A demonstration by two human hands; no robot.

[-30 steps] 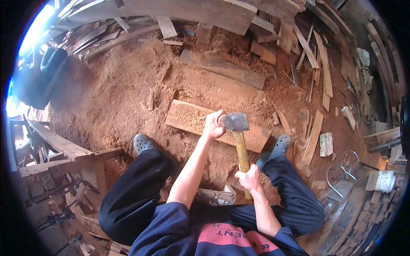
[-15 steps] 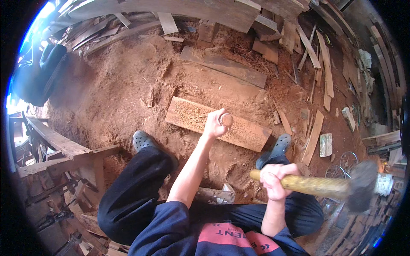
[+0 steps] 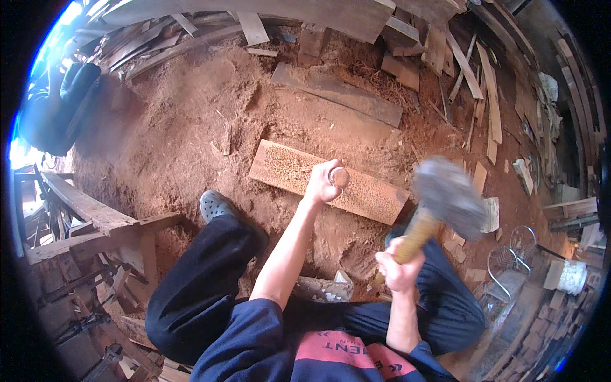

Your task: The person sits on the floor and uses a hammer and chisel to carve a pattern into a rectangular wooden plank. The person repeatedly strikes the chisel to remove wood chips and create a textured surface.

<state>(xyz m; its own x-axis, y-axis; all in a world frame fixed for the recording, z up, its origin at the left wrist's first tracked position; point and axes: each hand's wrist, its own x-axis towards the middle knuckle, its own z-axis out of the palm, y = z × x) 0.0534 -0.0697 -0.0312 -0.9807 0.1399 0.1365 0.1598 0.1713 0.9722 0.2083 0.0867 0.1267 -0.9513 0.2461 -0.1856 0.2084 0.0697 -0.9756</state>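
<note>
A light-brown wooden board [image 3: 280, 167] lies on the dirt between my feet, its upper face pitted all over with small holes. Over its middle my left hand [image 3: 321, 183] is wrapped round an upright tool [image 3: 339, 177]. Only the tool's round wooden end shows; its lower part is hidden by the fist. My right hand [image 3: 401, 266] grips the yellow wooden handle of a hammer [image 3: 417, 239]. Its big grey head, smeared by motion, is raised above the board's right end and apart from the round wooden end.
Beyond the board a darker plank [image 3: 337, 95] lies on the dirt. Loose wood strips [image 3: 490, 95] are scattered at the right, near a wire basket [image 3: 509, 261] and a white roll [image 3: 566, 277]. A timber frame [image 3: 95, 235] stands at left. A person [image 3: 60, 108] sits at far left.
The hammer has swung from the far right, where it lay almost level, up and leftward toward the board. My left hand and its tool have hardly moved.
</note>
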